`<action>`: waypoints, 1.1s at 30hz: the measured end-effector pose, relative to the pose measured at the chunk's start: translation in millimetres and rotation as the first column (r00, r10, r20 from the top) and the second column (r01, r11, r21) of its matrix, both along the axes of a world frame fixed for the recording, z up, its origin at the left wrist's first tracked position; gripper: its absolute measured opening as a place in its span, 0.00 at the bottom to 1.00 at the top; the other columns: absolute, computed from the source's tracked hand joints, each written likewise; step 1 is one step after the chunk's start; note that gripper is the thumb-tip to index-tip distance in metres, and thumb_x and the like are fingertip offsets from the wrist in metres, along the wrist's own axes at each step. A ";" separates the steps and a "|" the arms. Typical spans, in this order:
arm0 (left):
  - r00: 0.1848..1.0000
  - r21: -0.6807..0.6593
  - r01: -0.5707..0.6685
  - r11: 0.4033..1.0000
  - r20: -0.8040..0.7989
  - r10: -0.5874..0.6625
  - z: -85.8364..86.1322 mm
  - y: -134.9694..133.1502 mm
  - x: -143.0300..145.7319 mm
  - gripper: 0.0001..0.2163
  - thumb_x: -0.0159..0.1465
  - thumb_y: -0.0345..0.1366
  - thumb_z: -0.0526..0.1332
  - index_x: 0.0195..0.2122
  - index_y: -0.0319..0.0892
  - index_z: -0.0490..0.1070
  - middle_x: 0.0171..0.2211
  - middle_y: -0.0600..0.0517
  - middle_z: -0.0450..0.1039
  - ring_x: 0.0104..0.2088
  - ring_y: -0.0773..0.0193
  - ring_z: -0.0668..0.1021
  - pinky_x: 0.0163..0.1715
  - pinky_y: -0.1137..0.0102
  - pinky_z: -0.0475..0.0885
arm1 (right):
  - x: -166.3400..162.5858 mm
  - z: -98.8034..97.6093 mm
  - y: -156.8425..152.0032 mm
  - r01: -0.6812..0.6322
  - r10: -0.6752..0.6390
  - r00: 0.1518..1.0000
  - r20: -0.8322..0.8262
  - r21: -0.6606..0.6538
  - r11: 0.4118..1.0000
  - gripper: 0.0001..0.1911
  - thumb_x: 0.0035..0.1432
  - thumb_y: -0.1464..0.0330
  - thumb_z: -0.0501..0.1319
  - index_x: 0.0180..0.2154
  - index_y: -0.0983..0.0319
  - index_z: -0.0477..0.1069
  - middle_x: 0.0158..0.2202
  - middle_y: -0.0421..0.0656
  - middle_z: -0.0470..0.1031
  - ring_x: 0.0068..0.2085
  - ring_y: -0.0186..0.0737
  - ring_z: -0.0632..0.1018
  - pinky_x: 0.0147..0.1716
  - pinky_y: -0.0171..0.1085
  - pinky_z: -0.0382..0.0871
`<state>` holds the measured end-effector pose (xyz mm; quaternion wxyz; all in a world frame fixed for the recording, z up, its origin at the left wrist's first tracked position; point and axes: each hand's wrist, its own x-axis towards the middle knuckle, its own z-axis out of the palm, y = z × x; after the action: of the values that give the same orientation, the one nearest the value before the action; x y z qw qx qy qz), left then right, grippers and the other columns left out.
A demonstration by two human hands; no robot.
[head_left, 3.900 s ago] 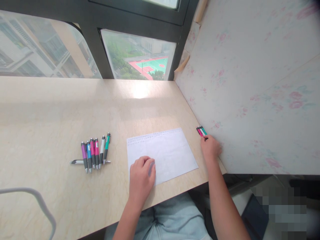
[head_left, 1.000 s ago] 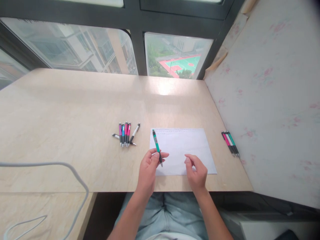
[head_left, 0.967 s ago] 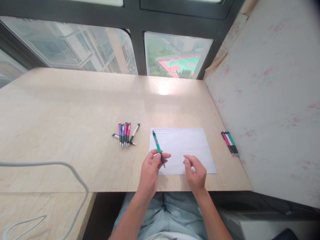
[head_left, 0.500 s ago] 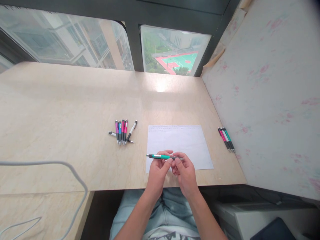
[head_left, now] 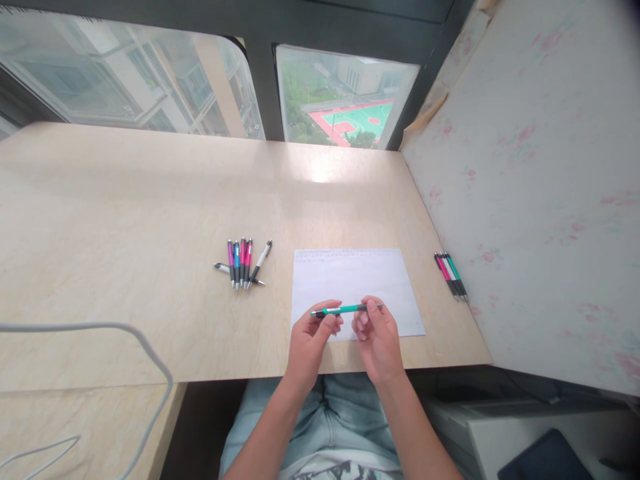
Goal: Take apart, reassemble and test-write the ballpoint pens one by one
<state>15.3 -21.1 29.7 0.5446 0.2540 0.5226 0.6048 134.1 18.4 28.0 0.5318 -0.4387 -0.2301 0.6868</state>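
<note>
A green pen [head_left: 347, 309] with a black grip lies level between my two hands, just above the near part of a white sheet of paper [head_left: 355, 280]. My left hand [head_left: 311, 337] pinches its clip end between thumb and fingers. Around the dark grip end, near the tip, my right hand [head_left: 377, 337] has its thumb and fingers closed. Small rows of writing run along the top of the sheet; the rest of its visible surface looks blank.
Several pens [head_left: 241, 263] in purple, blue, pink and white lie left of the paper, some crossing. Another few pens [head_left: 451, 275] sit beside the flowered wall [head_left: 540, 200] on the right. A grey cable [head_left: 150, 347] loops over the table [head_left: 125, 267] at left.
My hands have moved apart. The pen has shifted right, and my right hand now grips nearer its tip while my left is closer to the clip end.
</note>
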 end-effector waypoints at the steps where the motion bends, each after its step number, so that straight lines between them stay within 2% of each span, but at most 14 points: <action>1: 1.000 0.003 0.004 1.000 -0.025 -0.004 1.9 -0.3 1.4 0.15 0.61 0.43 0.65 0.44 0.40 0.77 0.29 0.49 0.76 0.31 0.63 0.74 0.36 0.68 0.69 | -0.4 -0.4 0.0 0.000 0.000 1.000 -0.006 -0.016 1.000 0.15 0.56 0.56 0.66 0.36 0.59 0.69 0.22 0.33 0.60 0.22 0.29 0.62 0.18 0.30 0.55; 5: 0.986 0.077 0.052 0.996 -0.164 -0.038 7.0 -2.6 3.2 0.12 0.61 0.43 0.63 0.42 0.43 0.79 0.34 0.47 0.76 0.34 0.60 0.75 0.37 0.66 0.70 | -2.1 -4.7 -1.1 -0.073 0.069 0.997 -0.039 -0.096 0.993 0.20 0.57 0.49 0.60 0.37 0.59 0.69 0.20 0.34 0.61 0.20 0.31 0.64 0.16 0.30 0.54; 8: 0.962 0.164 0.126 0.978 -0.260 -0.081 7.4 -4.1 -0.6 0.12 0.63 0.42 0.61 0.44 0.44 0.78 0.36 0.46 0.76 0.37 0.58 0.75 0.38 0.65 0.69 | -1.5 -7.3 -2.3 -0.126 0.122 0.992 -0.037 -0.128 0.984 0.25 0.57 0.45 0.58 0.27 0.60 0.65 0.18 0.34 0.60 0.19 0.30 0.63 0.15 0.30 0.50; 11: 0.940 0.219 0.193 0.956 -0.320 -0.116 6.0 -4.4 -6.4 0.12 0.65 0.39 0.60 0.46 0.44 0.77 0.35 0.46 0.75 0.36 0.58 0.75 0.38 0.64 0.69 | 1.1 -6.0 -2.3 -0.141 0.140 0.990 -0.017 -0.119 0.983 0.28 0.57 0.45 0.59 0.21 0.61 0.59 0.15 0.32 0.54 0.17 0.28 0.57 0.15 0.30 0.44; 14: 0.942 0.234 0.197 0.952 -0.314 -0.118 1.9 -3.9 -8.5 0.11 0.65 0.39 0.60 0.45 0.44 0.77 0.35 0.47 0.75 0.35 0.60 0.75 0.37 0.65 0.69 | 2.8 -1.6 -1.2 -0.172 0.173 0.985 0.020 -0.071 0.983 0.28 0.58 0.48 0.60 0.19 0.60 0.56 0.15 0.31 0.49 0.17 0.27 0.54 0.16 0.31 0.43; 17: 0.976 0.185 0.107 0.977 -0.205 -0.068 -5.0 -2.5 -2.1 0.13 0.64 0.43 0.60 0.43 0.42 0.78 0.33 0.47 0.76 0.31 0.63 0.75 0.32 0.68 0.68 | 0.5 1.1 -0.4 -0.169 0.172 0.982 0.081 -0.033 0.985 0.28 0.58 0.49 0.60 0.18 0.60 0.54 0.16 0.31 0.48 0.18 0.28 0.53 0.17 0.32 0.44; 20: 0.999 0.078 -0.047 0.996 0.027 0.045 -10.2 0.6 10.2 0.16 0.63 0.47 0.61 0.41 0.40 0.78 0.29 0.48 0.76 0.26 0.67 0.73 0.27 0.71 0.65 | -5.0 -3.3 -0.4 -0.107 0.105 0.981 0.166 0.005 0.994 0.28 0.59 0.49 0.59 0.18 0.59 0.54 0.16 0.32 0.50 0.19 0.28 0.52 0.18 0.33 0.44; 22: 0.975 -0.008 -0.127 0.992 0.185 0.126 -10.1 3.5 17.6 0.16 0.61 0.48 0.63 0.39 0.39 0.77 0.28 0.49 0.76 0.25 0.69 0.72 0.27 0.73 0.65 | -8.5 -10.0 -0.2 -0.076 0.063 0.966 0.250 0.043 0.996 0.28 0.59 0.49 0.58 0.17 0.59 0.54 0.16 0.33 0.52 0.19 0.29 0.53 0.18 0.33 0.46; 25: 0.912 -0.121 -0.183 0.976 0.349 0.214 -5.5 7.4 23.5 0.16 0.58 0.46 0.66 0.38 0.38 0.77 0.27 0.50 0.75 0.25 0.71 0.71 0.27 0.75 0.66 | -11.3 -20.0 1.2 -0.071 0.019 0.910 0.415 0.110 0.991 0.28 0.61 0.49 0.55 0.17 0.59 0.55 0.16 0.34 0.54 0.20 0.30 0.56 0.20 0.34 0.51; 30: 0.850 -0.210 -0.213 0.954 0.442 0.286 2.3 11.2 23.1 0.16 0.56 0.46 0.68 0.36 0.36 0.76 0.27 0.51 0.74 0.23 0.73 0.70 0.22 0.77 0.63 | -10.6 -21.4 6.0 -0.148 -0.028 0.795 0.606 0.238 0.960 0.27 0.65 0.53 0.52 0.18 0.59 0.56 0.16 0.35 0.56 0.21 0.31 0.59 0.22 0.34 0.54; 33: 0.827 -0.247 -0.213 0.945 0.470 0.309 4.4 12.7 20.6 0.15 0.55 0.45 0.69 0.33 0.35 0.75 0.25 0.51 0.74 0.22 0.73 0.70 0.20 0.78 0.62 | -8.0 -17.5 9.0 -0.237 -0.047 0.745 0.665 0.331 0.913 0.25 0.66 0.57 0.50 0.19 0.59 0.56 0.17 0.35 0.56 0.21 0.31 0.59 0.23 0.35 0.53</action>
<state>35.9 -8.4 34.1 0.5945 -0.0376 0.4460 0.6680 126.1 27.4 10.5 0.4566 -0.5236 -0.5588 0.4529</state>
